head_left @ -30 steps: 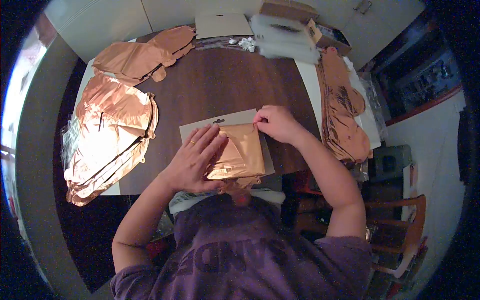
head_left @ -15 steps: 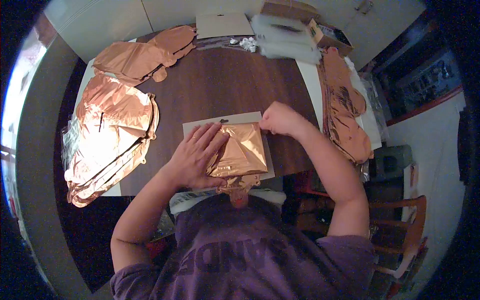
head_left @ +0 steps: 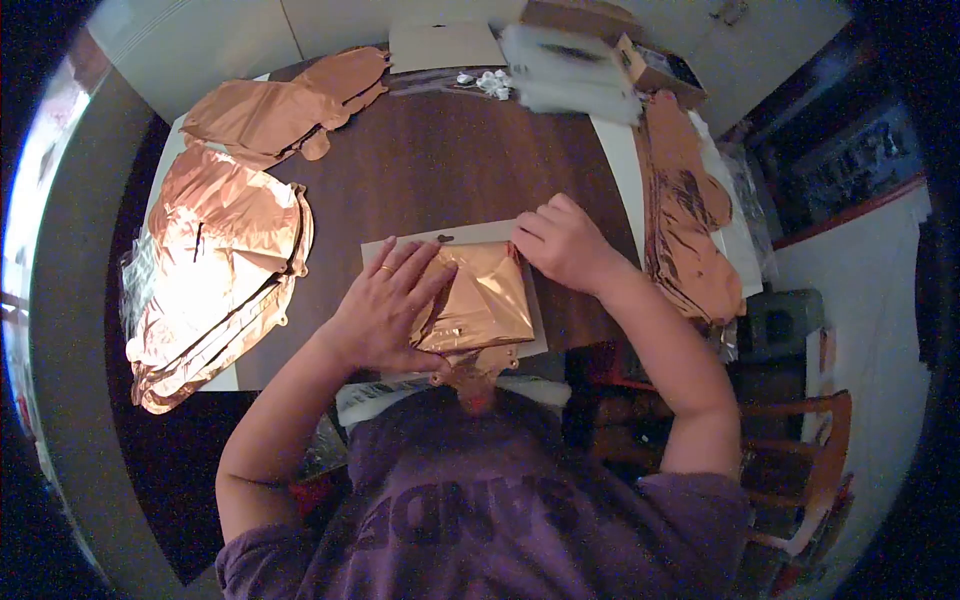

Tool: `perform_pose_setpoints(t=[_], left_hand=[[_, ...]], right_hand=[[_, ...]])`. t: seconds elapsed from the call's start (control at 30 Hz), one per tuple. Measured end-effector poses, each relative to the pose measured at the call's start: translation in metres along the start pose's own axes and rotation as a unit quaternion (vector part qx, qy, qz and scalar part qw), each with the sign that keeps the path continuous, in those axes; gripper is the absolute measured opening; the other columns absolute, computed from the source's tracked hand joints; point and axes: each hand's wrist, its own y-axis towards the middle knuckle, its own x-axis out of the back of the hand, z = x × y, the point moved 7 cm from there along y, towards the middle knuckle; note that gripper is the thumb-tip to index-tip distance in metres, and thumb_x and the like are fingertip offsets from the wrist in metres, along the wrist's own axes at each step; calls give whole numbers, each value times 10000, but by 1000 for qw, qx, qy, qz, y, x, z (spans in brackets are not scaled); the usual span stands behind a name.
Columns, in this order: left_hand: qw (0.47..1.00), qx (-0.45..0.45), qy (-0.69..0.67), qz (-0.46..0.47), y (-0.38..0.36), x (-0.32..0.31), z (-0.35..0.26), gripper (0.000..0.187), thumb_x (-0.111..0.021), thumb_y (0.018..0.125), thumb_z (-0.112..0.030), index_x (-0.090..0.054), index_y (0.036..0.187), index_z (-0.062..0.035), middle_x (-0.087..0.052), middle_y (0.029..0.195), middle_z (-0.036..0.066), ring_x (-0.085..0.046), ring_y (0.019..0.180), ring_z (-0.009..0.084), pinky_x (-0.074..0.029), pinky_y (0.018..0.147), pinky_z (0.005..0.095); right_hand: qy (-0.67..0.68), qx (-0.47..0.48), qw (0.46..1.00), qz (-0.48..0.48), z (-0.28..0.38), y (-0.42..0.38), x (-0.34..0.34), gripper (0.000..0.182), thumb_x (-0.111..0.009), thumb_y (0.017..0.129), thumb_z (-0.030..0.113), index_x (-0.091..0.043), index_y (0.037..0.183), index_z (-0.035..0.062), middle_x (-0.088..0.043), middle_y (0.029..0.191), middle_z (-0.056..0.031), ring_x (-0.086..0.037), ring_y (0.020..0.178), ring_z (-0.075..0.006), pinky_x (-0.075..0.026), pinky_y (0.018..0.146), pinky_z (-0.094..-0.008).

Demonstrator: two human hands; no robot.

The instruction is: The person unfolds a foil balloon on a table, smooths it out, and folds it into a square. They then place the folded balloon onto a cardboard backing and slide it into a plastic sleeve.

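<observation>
A folded gold foil balloon (head_left: 490, 295) lies on a pale card (head_left: 535, 310) at the near edge of the table. Its narrow tail, with small tabs, hangs toward my shirt. My left hand (head_left: 390, 305) rests flat over the left part of the foil, fingers spread and a ring on one. At the upper right corner of the foil, my right hand (head_left: 567, 243) is curled with its fingertips pinched against the corner. The exact grip under those fingers is partly hidden.
Flat copper-coloured foil balloons are stacked at the left (head_left: 225, 235), the upper left (head_left: 250, 120) and the right (head_left: 685, 210). Along the back are a blank card (head_left: 445, 50), small white pieces (head_left: 493, 84), clear plastic bags (head_left: 565, 75) and an open box (head_left: 665, 70).
My right hand has turned and shifted slightly, its knuckles now higher and the fingertips closer over the foil's corner. My left hand stays flat on the foil.
</observation>
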Motion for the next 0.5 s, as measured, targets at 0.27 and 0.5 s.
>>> perform_pose_setpoints(t=[0.27, 0.5], left_hand=[[1000, -1, 2, -5, -2, -3, 1, 1115, -654, 632, -758, -375, 1460, -65, -375, 1482, 233, -339, 1384, 417, -178, 1181, 550], [1000, -1, -4, -1, -3, -2, 1, 1123, -641, 635, -772, -362, 1472, -78, -367, 1488, 240, -338, 1384, 425, -174, 1179, 556]], right_hand=[[-63, 73, 994, -42, 14, -5, -2, 55, -586, 737, 163, -576, 707, 118, -540, 746, -45, -542, 690, -203, -429, 662, -358], [-163, -21, 978, 125, 26, 1, 1, 218, -590, 792, 152, -654, 939, 5, -654, 1023, -154, -584, 846, -233, -443, 780, -363]])
